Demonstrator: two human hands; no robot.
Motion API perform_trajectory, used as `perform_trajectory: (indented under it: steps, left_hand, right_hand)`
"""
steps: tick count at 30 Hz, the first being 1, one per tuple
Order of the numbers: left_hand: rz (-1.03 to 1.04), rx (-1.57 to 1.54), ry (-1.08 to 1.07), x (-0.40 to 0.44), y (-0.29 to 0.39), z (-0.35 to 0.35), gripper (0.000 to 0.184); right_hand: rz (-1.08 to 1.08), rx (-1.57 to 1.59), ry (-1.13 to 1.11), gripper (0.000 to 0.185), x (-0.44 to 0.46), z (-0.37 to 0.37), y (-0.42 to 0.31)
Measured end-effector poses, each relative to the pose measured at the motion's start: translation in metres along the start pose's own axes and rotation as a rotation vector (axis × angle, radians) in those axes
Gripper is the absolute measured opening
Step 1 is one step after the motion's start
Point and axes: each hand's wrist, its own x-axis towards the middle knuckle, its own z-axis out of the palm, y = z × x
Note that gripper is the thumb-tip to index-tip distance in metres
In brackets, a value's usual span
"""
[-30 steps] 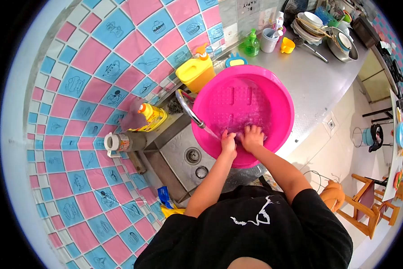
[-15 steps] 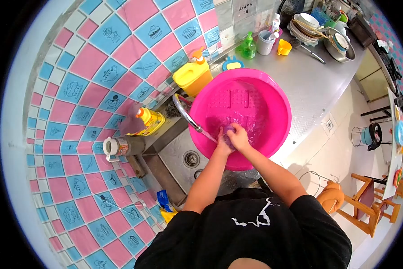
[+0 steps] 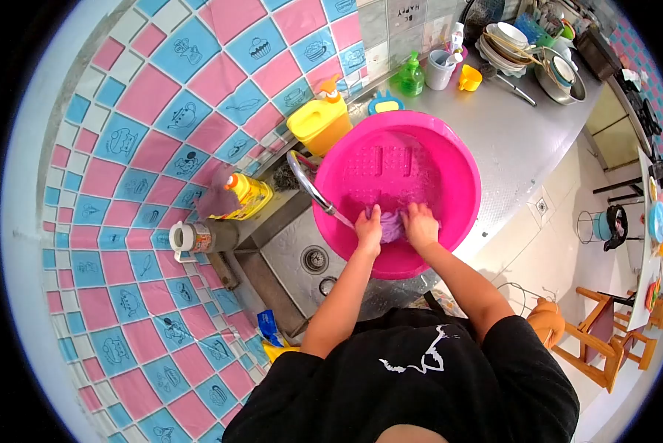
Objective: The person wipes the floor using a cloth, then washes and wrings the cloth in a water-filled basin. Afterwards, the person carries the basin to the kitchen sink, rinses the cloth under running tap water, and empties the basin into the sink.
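A wet purple cloth is stretched between my two hands, low inside a large pink basin. My left hand grips the cloth's left end, close to where water runs from the curved metal faucet. At the other end, my right hand has its fingers curled onto the cloth. Shallow water covers part of the basin's bottom. Some fingertips are hidden by the cloth and the hands themselves.
Under the basin's left side lies a steel sink with a drain. Yellow bottles and a clear jug line the tiled wall. A green soap bottle, a yellow cup and stacked dishes stand on the steel counter.
My hands were pressed together around the bunched cloth by the stream. They have moved apart, the right hand going rightward, and the cloth now spreads between them.
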Motion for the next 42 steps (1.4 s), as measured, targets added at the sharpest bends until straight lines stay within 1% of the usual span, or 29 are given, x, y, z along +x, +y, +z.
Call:
perform_trajectory:
  steps: [1, 3, 5, 6, 7, 9, 11, 13, 14, 15, 17, 18, 20, 22, 23, 24, 25, 27, 28, 29, 31, 32, 34, 35, 37, 38, 39, 41, 42]
  left_hand:
    - [0.146, 0.255, 0.054, -0.003, 0.001, -0.003, 0.024]
    - [0.189, 0.243, 0.022, 0.002, -0.016, -0.008, 0.033]
    - [-0.044, 0.23, 0.026, 0.008, -0.039, -0.006, 0.042]
    - [-0.06, 0.188, 0.021, 0.004, -0.042, -0.005, 0.048]
    - [-0.059, 0.191, 0.02, 0.002, -0.04, -0.006, 0.048]
    - [-0.199, 0.06, 0.002, -0.004, -0.034, -0.007, 0.051]
    - [-0.267, 0.032, -0.075, -0.008, -0.02, -0.009, 0.053]
    - [-0.444, 0.036, 0.044, -0.004, -0.016, -0.006, 0.047]
    - [-0.442, 0.04, 0.044, 0.002, -0.019, -0.007, 0.047]
    - [-0.538, -0.1, -0.073, 0.014, -0.03, -0.011, 0.05]
    - [-0.632, -0.239, -0.2, 0.022, -0.034, -0.01, 0.053]
    - [-0.677, -0.355, -0.241, 0.024, -0.031, -0.01, 0.057]
    - [-0.82, -0.619, -0.326, 0.031, -0.025, -0.011, 0.066]
    - [-0.672, -0.613, -0.426, 0.03, -0.025, -0.016, 0.071]
    - [-0.562, -0.59, -0.509, 0.032, -0.029, -0.018, 0.073]
    - [-0.565, -0.59, -0.51, 0.03, -0.034, -0.018, 0.073]
    - [-0.479, -0.649, -0.638, 0.028, -0.038, -0.018, 0.07]
    - [-0.292, -0.761, -0.889, 0.023, -0.039, -0.018, 0.063]
    - [-0.6, -0.842, -0.633, 0.024, -0.032, -0.022, 0.049]
    - [-0.531, -0.76, -0.557, 0.022, -0.03, -0.01, 0.033]
    - [-0.529, -0.361, -0.253, -0.015, 0.014, 0.001, 0.029]
    - [-0.528, -0.362, -0.25, -0.025, 0.023, 0.001, 0.029]
    - [-0.212, -0.151, -0.081, -0.038, 0.029, -0.002, 0.031]
    - [-0.213, -0.15, -0.079, -0.038, 0.029, -0.01, 0.031]
    - [0.532, 0.752, -0.104, -0.036, 0.028, -0.029, 0.043]
    - [0.656, 0.767, -0.073, -0.04, 0.024, -0.031, 0.045]
    - [0.655, 0.769, -0.073, -0.045, 0.024, -0.029, 0.045]
    - [0.821, 1.01, 0.048, -0.063, 0.032, -0.021, 0.042]
    - [0.96, 1.205, 0.118, -0.069, 0.037, -0.015, 0.036]
  right_hand:
    - [0.088, -0.054, -0.046, 0.026, -0.001, 0.005, 0.006]
    - [0.178, -0.192, -0.174, 0.034, -0.006, 0.018, 0.005]
    - [0.065, -0.315, -0.22, 0.045, -0.021, 0.014, -0.015]
    - [-0.061, -0.302, -0.297, 0.051, -0.03, 0.016, -0.02]
    - [-0.059, -0.299, -0.296, 0.051, -0.027, 0.025, -0.011]
    - [-0.263, -0.115, -0.552, 0.047, -0.016, 0.035, 0.004]
    - [-0.189, -0.246, -0.47, 0.042, -0.012, 0.034, 0.0]
    - [0.259, -0.253, -0.498, 0.038, -0.001, 0.035, -0.013]
    - [0.276, -0.182, -0.446, 0.041, -0.002, 0.034, -0.017]
    - [0.28, -0.179, -0.446, 0.041, 0.0, 0.044, -0.015]
    - [0.406, 0.41, -0.405, 0.044, 0.007, 0.082, -0.003]
    - [0.337, 0.606, -0.245, 0.04, 0.007, 0.098, 0.002]
    - [0.288, 0.739, -0.189, 0.037, 0.006, 0.066, -0.017]
    - [0.241, 0.872, -0.136, 0.036, 0.0, 0.014, -0.048]
    - [0.203, 0.744, -0.127, 0.037, -0.004, -0.012, -0.064]
    - [0.166, 0.617, -0.119, 0.039, -0.007, -0.025, -0.07]
    - [0.166, 0.616, -0.118, 0.039, -0.006, -0.025, -0.069]
    - [0.047, 0.308, -0.067, 0.041, -0.004, -0.027, -0.066]
    - [0.026, 0.381, -0.055, 0.039, 0.002, -0.037, -0.063]
    - [-0.008, 0.32, -0.036, 0.039, 0.005, -0.035, -0.055]
    - [-0.007, 0.131, -0.107, 0.041, 0.013, -0.018, -0.031]
    - [-0.035, 0.097, -0.095, 0.042, 0.015, -0.016, -0.019]
    - [-0.047, 0.051, -0.101, 0.042, 0.014, -0.021, -0.006]
    - [-0.006, 0.078, -0.102, 0.039, 0.015, -0.018, 0.001]
    - [0.075, 0.091, -0.082, 0.036, 0.02, -0.014, 0.021]
    - [0.075, 0.093, -0.082, 0.036, 0.02, -0.013, 0.027]
    - [0.06, 0.029, 0.015, 0.033, 0.018, -0.017, 0.028]
    - [0.05, -0.033, 0.11, 0.03, 0.013, -0.022, 0.026]
    - [-0.016, -0.195, 0.187, 0.03, 0.01, -0.025, 0.022]
